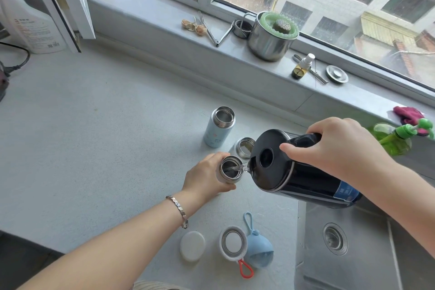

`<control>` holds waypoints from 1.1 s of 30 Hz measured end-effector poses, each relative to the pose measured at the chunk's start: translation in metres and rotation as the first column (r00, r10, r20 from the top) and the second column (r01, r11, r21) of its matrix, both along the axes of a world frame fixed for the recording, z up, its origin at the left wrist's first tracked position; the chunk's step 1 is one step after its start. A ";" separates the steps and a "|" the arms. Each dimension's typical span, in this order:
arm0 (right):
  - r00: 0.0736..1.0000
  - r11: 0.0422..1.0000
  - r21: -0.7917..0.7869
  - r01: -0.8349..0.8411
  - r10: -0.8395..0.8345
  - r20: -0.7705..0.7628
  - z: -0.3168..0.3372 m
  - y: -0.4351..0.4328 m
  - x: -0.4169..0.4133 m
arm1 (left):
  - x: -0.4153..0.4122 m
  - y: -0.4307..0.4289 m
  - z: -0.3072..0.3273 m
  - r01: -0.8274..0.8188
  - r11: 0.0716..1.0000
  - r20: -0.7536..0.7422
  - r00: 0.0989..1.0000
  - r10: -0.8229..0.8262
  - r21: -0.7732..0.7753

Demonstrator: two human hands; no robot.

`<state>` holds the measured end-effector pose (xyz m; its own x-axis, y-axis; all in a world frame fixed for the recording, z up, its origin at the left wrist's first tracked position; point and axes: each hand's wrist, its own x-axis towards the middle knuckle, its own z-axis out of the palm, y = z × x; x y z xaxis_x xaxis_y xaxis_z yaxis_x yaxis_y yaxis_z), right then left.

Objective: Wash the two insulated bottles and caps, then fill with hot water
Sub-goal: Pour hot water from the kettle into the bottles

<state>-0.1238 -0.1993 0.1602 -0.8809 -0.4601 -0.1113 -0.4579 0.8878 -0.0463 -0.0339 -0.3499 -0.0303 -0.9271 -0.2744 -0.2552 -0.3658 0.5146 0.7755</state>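
Black kettle tilted, R hand fingers clamping it; L hand fingers wrapped round steel bottle.

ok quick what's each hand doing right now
left hand: gripping the open insulated bottle, which stands on the counter.
right hand: gripping the black kettle by its handle, tilted and pouring into that bottle.

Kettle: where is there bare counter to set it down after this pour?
Widest bare counter lies left of the blue bottle, toward the power cord. A narrower strip runs between it and the windowsill. Crowded: the caps by the sink, and around the steel bottle in the left hand, beside the kettle.
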 end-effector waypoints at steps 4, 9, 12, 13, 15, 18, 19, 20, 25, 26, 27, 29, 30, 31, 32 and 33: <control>1.000 1.000 0.010 -0.014 0.014 0.000 0.000 -0.002 0.000 | -0.001 0.000 0.000 -0.003 1.000 -0.005 1.000 0.003 0.003; 1.000 0.999 0.030 -0.018 0.018 0.006 -0.001 -0.003 -0.001 | -0.001 0.000 0.000 -0.002 1.000 -0.002 1.000 0.002 -0.003; 1.000 0.999 0.036 -0.021 0.020 0.009 -0.002 -0.003 -0.001 | 0.000 0.000 0.000 0.000 1.000 -0.003 1.000 0.000 -0.003; 1.000 0.999 0.037 -0.020 0.019 0.010 -0.002 -0.003 -0.001 | 0.000 0.000 -0.001 0.000 1.000 -0.005 1.000 0.000 -0.003; 1.000 0.999 0.040 -0.014 0.014 0.006 -0.003 -0.003 -0.002 | 0.000 0.000 -0.001 -0.002 1.000 -0.010 1.000 0.002 -0.003; 1.000 0.999 0.040 -0.014 0.014 -0.001 -0.005 -0.003 -0.003 | 0.000 0.000 -0.001 -0.002 1.000 -0.008 1.000 0.002 -0.005; 1.000 0.999 0.039 -0.016 0.016 -0.001 -0.005 -0.003 -0.004 | -0.001 0.000 -0.001 0.000 1.000 -0.007 1.000 0.000 -0.006; 1.000 0.999 0.039 -0.018 0.019 -0.002 -0.005 -0.004 -0.004 | 0.000 0.000 -0.001 0.001 1.000 -0.007 1.000 -0.001 -0.005; 1.000 0.998 0.052 -0.029 0.029 -0.008 -0.003 -0.006 -0.003 | 0.000 0.000 -0.001 0.007 1.000 -0.002 1.000 -0.007 -0.008; 0.999 0.998 0.051 -0.031 0.032 -0.011 -0.003 -0.006 -0.002 | 0.000 0.000 -0.001 0.007 1.000 -0.001 1.000 -0.007 -0.009; 0.999 0.998 0.049 -0.034 0.035 -0.015 -0.002 -0.006 -0.002 | -0.001 0.000 -0.001 0.006 1.000 -0.001 1.000 -0.006 -0.010; 0.999 0.998 0.047 -0.037 0.038 -0.021 -0.002 -0.007 -0.002 | -0.001 0.000 -0.001 0.005 1.000 -0.001 1.000 -0.005 -0.010; 0.999 0.998 0.047 -0.037 0.038 -0.021 -0.001 -0.007 -0.002 | -0.001 0.000 -0.001 0.006 1.000 -0.002 1.000 -0.006 -0.010; 0.999 0.998 0.047 -0.037 0.038 -0.021 -0.001 -0.007 -0.001 | -0.001 0.000 -0.001 0.007 1.000 -0.003 1.000 -0.007 -0.010; 0.999 0.998 0.045 -0.040 0.041 -0.025 -0.001 -0.008 -0.001 | -0.001 0.000 -0.001 0.007 1.000 -0.003 1.000 -0.007 -0.010; 0.999 0.998 0.043 -0.042 0.043 -0.029 -0.001 -0.008 -0.001 | 0.000 0.000 -0.001 0.006 1.000 -0.004 1.000 -0.006 -0.009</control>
<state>-0.1247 -0.2071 0.1597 -0.8638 -0.4928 -0.1049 -0.4961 0.8683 0.0054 -0.0343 -0.3503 -0.0316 -0.9298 -0.2710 -0.2492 -0.3596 0.5238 0.7722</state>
